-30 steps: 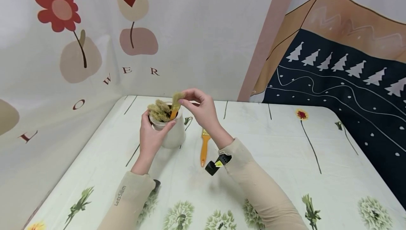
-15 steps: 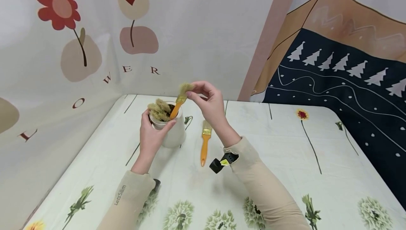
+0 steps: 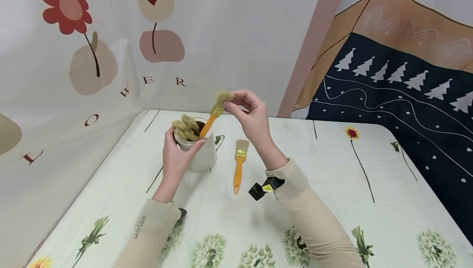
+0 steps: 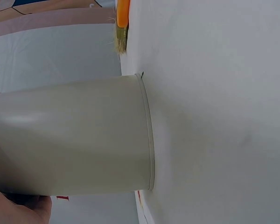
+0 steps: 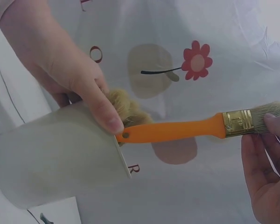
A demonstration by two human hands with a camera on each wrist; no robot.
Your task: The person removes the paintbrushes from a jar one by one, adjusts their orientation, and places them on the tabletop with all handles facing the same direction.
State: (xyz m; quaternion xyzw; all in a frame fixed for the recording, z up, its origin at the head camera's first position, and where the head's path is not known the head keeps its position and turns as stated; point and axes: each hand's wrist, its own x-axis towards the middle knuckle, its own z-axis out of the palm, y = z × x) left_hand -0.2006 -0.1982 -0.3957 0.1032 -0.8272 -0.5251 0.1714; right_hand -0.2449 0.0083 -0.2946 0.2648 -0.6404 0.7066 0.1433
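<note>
Two brushes: one pinched at the pot mouth, one on the table

Right hand (image 3: 253, 116): thumb and fingertips closed together on the bristles of the held brush (image 3: 212, 120), no gap beyond the bristle thickness. Brush is tilted, bristles up, orange handle running down to the pot (image 3: 201, 157). Right wrist view puts the handle end right at the rim, just beside the left thumb tip; can't tell if it's touching the rim or the thumb.

Left hand (image 3: 177, 157): curled round the upper part of the pot, thumb over the near side of the rim, other fingers mostly hidden round the far side. Fingers spread about as wide as the pot there. Pot is off-white, mouth up; can't tell if the base is fully on the table.

Inside the pot: fluffy tan tufts (image 3: 186, 128) sticking out above the rim, left of the held brush. What's below them is hidden.

Second brush, call it the table brush (image 3: 239, 165): flat on the flower-print tablecloth (image 3: 303, 165), right of the pot and apart from it, bristles pointing away from the person. Orange handle, gold-coloured ferrule, same look as the held one.

Behind: pale wall cloth (image 3: 229, 46) with printed flowers and letters.
</note>
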